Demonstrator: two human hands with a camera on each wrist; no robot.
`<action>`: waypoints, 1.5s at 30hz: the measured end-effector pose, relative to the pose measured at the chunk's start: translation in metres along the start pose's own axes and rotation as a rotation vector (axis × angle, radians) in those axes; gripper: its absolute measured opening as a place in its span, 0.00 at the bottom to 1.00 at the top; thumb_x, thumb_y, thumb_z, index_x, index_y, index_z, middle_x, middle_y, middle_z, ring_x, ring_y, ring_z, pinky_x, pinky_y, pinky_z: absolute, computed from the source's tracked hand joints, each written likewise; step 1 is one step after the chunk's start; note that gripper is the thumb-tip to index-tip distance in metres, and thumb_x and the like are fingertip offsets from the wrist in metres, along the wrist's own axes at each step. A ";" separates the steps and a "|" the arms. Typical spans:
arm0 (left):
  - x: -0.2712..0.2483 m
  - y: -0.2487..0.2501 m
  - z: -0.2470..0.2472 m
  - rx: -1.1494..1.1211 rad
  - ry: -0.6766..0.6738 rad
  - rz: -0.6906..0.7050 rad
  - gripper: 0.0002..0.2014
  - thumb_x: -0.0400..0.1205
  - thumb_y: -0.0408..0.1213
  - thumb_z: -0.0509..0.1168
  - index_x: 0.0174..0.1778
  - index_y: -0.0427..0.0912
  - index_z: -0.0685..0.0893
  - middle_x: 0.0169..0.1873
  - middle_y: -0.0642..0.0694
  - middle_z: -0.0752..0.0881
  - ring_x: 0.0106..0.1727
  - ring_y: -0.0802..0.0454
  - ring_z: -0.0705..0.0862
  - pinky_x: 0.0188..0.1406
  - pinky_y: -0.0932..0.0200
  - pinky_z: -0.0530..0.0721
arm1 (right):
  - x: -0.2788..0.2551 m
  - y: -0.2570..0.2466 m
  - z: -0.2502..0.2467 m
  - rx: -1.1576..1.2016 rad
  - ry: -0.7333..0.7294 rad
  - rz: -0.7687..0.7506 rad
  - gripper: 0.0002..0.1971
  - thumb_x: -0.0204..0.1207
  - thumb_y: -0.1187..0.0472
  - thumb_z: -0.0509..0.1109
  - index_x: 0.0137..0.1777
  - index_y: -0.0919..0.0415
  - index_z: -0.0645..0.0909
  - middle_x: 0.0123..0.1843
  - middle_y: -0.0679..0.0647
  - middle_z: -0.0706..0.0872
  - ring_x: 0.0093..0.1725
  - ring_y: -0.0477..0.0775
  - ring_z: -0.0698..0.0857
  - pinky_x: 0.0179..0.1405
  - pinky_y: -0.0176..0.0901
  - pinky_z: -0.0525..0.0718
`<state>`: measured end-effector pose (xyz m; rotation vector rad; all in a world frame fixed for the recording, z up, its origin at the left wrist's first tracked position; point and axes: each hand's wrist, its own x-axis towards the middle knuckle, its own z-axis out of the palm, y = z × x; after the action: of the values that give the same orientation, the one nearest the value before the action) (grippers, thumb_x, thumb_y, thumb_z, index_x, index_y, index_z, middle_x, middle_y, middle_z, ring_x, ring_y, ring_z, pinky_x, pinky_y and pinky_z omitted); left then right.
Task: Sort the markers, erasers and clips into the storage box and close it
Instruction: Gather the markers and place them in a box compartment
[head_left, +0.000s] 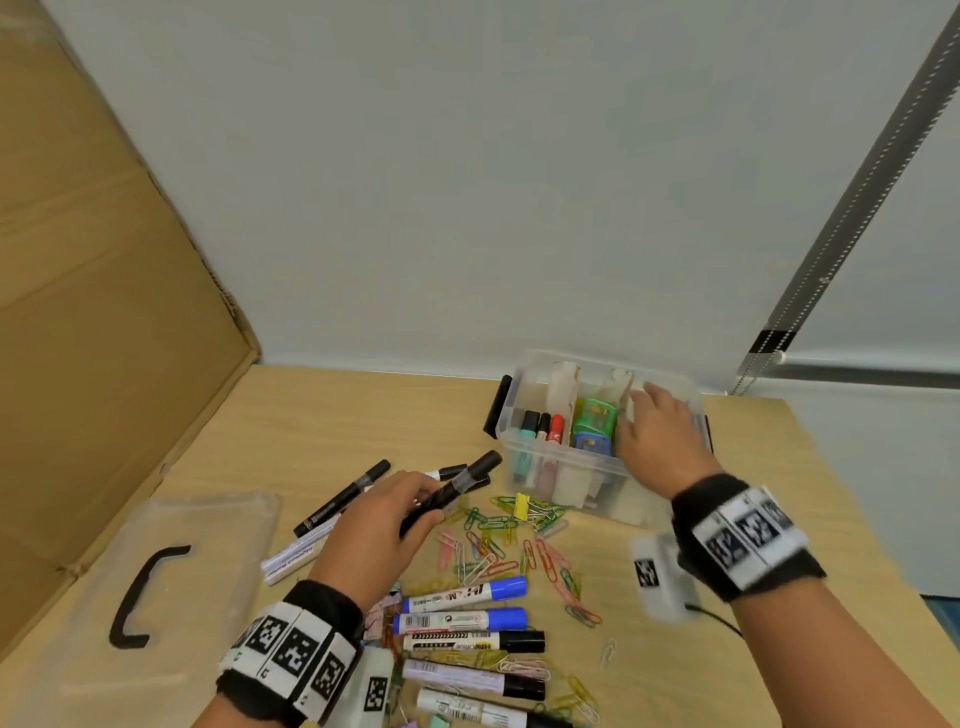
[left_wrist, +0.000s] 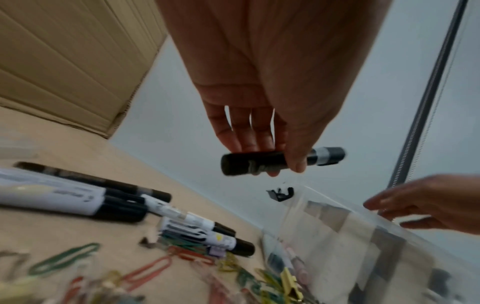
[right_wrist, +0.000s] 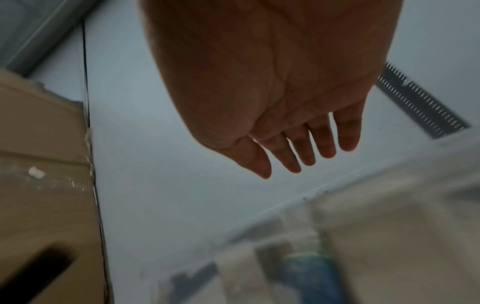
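My left hand (head_left: 379, 512) is pinching a black marker (head_left: 457, 486) between thumb and fingers, lifted off the desk (head_left: 322, 410) just short of the storage box (head_left: 566, 478) on its near-left side. My right hand (head_left: 657, 431) hangs over the box's right compartment, fingers loosely spread and gripping nothing. Inside the box, its left compartment holds markers standing upright (head_left: 543, 428), and the middle one holds green and blue erasers (head_left: 595, 426). In front of the box, paper clips (head_left: 498, 540) lie scattered in a colourful heap, with a yellow binder clip (head_left: 522, 505) among them. Nearer to me than the clips, loose markers (head_left: 467, 621) lie side by side. The clear lid (head_left: 156, 571) with its black handle lies flat, well left of the box.
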<state>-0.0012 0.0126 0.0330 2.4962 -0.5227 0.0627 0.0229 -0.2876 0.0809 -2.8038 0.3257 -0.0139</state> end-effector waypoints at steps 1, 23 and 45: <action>0.004 0.008 0.002 0.001 0.015 0.009 0.11 0.82 0.46 0.63 0.60 0.54 0.79 0.48 0.62 0.79 0.48 0.64 0.78 0.44 0.71 0.73 | -0.010 0.014 0.007 -0.062 0.034 0.026 0.27 0.85 0.54 0.52 0.81 0.65 0.59 0.84 0.63 0.56 0.83 0.62 0.55 0.82 0.54 0.54; 0.134 0.112 0.048 0.538 -0.017 -0.007 0.15 0.83 0.39 0.53 0.62 0.43 0.79 0.63 0.43 0.79 0.65 0.43 0.73 0.65 0.44 0.66 | -0.031 0.050 0.059 0.039 0.317 0.069 0.35 0.83 0.42 0.46 0.82 0.69 0.57 0.86 0.60 0.52 0.85 0.59 0.48 0.83 0.52 0.55; -0.018 0.014 0.043 0.367 -0.493 0.071 0.16 0.81 0.50 0.63 0.64 0.53 0.76 0.60 0.54 0.78 0.60 0.53 0.76 0.59 0.57 0.77 | -0.107 -0.011 0.091 0.004 -0.244 -0.602 0.06 0.80 0.53 0.60 0.53 0.50 0.75 0.53 0.45 0.77 0.53 0.45 0.72 0.47 0.36 0.71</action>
<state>-0.0260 -0.0154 0.0018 2.8555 -0.8659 -0.4822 -0.0745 -0.2255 0.0008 -2.7453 -0.5737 0.1870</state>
